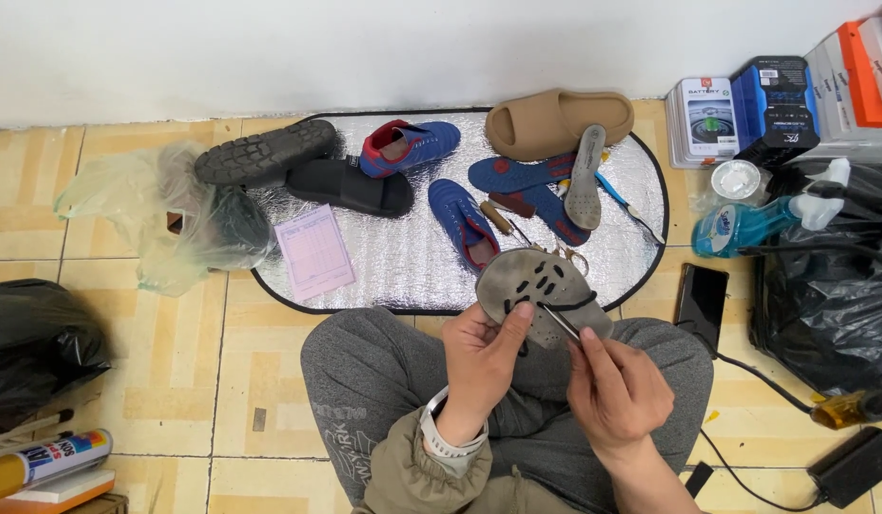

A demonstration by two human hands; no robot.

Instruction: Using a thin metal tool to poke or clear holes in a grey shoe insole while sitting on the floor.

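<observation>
Silver mat (403, 276): foil-faced with a black rim, it lies on the tiled floor (127, 314) ahead of our knees, carrying blue shoes (460, 221), a tan slide (555, 119), a black slide and loose insoles.
Bags: black plastic bags sit at both sides, a pale green one at the mat's left end.
Grey insole (541, 290): worn and perforated, we hold it over our lap, tilted toward us, just in front of the mat's near edge.
Left hand (484, 357): its grip is closed on the insole's near edge, thumb pressed flat on top.
Right hand (617, 390): we pinch a thin metal tool (560, 322) in a narrow fingertip grip, its tip at the insole surface beside a dark thread.
Doing it well: in our judgement we should brace the insole firmly with the thumb and guide the tip slowly, away from the fingers.
</observation>
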